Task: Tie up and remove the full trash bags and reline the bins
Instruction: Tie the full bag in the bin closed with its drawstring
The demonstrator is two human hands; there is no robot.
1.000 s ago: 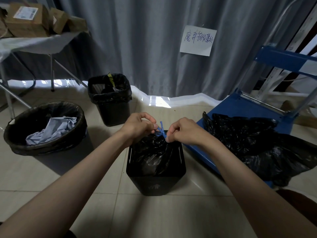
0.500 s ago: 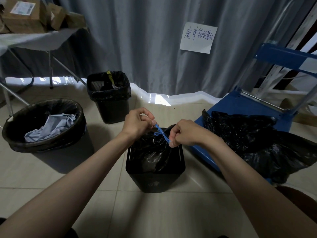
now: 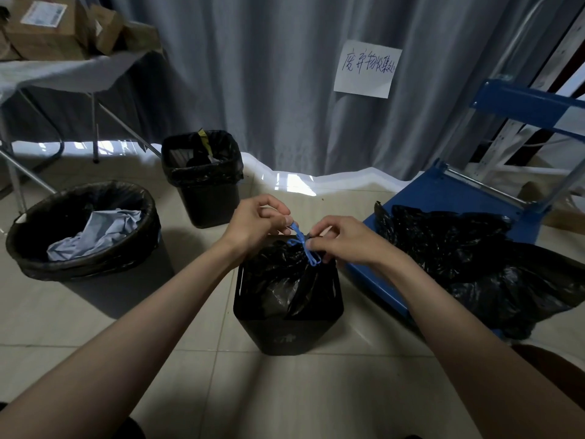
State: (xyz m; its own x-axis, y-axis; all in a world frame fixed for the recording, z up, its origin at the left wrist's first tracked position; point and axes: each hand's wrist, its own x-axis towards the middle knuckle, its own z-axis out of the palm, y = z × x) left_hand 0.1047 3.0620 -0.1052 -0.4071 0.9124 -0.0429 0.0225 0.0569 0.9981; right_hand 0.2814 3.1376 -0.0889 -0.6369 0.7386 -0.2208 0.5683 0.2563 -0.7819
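Note:
A small square black bin (image 3: 286,332) stands on the tiled floor in front of me, holding a gathered black trash bag (image 3: 278,280). A blue drawstring (image 3: 302,240) crosses above the bag's bunched neck. My left hand (image 3: 256,224) pinches the string's upper end; my right hand (image 3: 343,240) pinches its lower end over the bin's right rim. A second square bin (image 3: 205,182) with a black liner and some trash stands behind. A round lined bin (image 3: 85,236) with crumpled blue-grey paper stands at the left.
A blue platform cart (image 3: 443,198) at the right carries filled black bags (image 3: 468,261). A folding table (image 3: 63,74) with cardboard boxes (image 3: 47,26) is at the back left. A grey curtain with a handwritten paper sign (image 3: 367,69) closes the back.
The drawstring ends have been worked: the left hand now holds the string higher, the right hand has shifted right and lower over the bin rim, and the strings cross above the bag's neck.

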